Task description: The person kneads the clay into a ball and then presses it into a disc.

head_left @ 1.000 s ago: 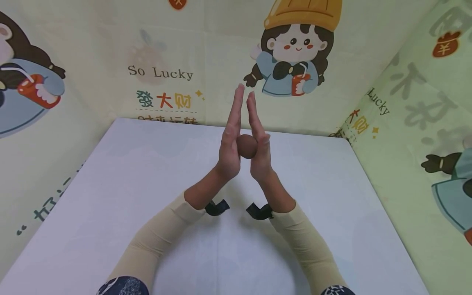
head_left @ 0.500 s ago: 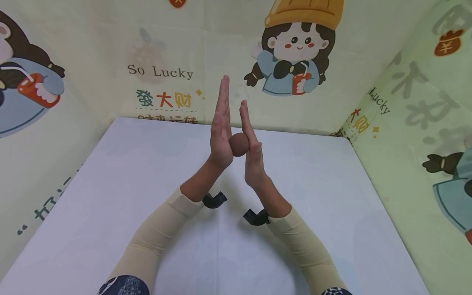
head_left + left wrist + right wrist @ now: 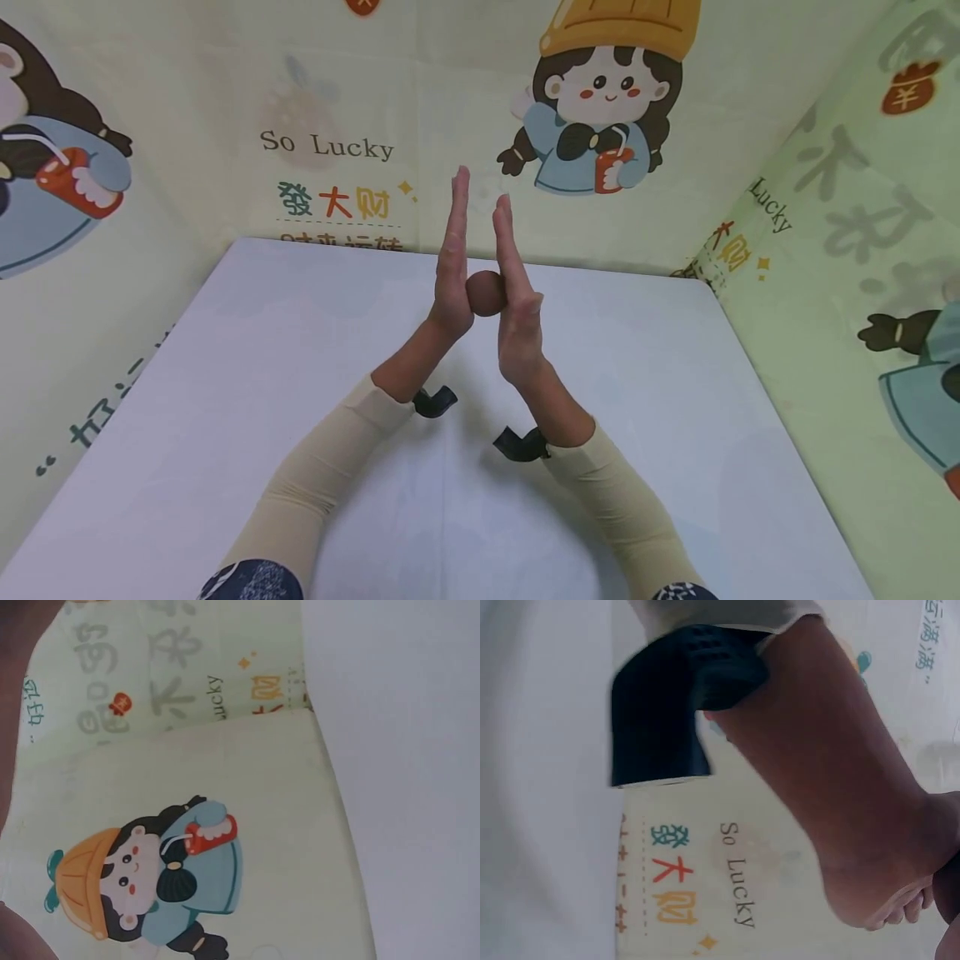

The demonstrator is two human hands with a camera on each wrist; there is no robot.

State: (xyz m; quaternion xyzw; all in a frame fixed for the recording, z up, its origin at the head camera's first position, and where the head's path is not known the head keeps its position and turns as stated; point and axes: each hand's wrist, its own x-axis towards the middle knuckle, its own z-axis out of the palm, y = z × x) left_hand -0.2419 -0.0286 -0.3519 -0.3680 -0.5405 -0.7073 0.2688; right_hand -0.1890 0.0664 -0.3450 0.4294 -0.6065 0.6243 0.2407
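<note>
A smooth brown ball point(image 3: 486, 293), perhaps of clay, sits between two palms above the white table in the head view. My left hand point(image 3: 453, 271) stands upright on its left side, fingers straight, palm touching the ball. Against its right side my right hand point(image 3: 519, 308) lies the same way, with straight fingers tilted a little to the left and its palm and lower fingers touching it. The left hand point(image 3: 885, 889) shows partly in the right wrist view beyond its forearm. Only blurred skin edges show in the left wrist view, where the ball cannot be seen.
Below the hands spreads a white tabletop point(image 3: 285, 333). Pale cloth walls point(image 3: 450, 83) with printed cartoon figures and lettering rise behind and beside it. A dark curved mount point(image 3: 435, 402) juts from the left cuff, and another dark mount point(image 3: 521, 444) from the right.
Both hands and the ball have shifted left over the second. The left hand slid forward and then partly back; the right hand drew back and then slightly forward, the ball staying between them.
</note>
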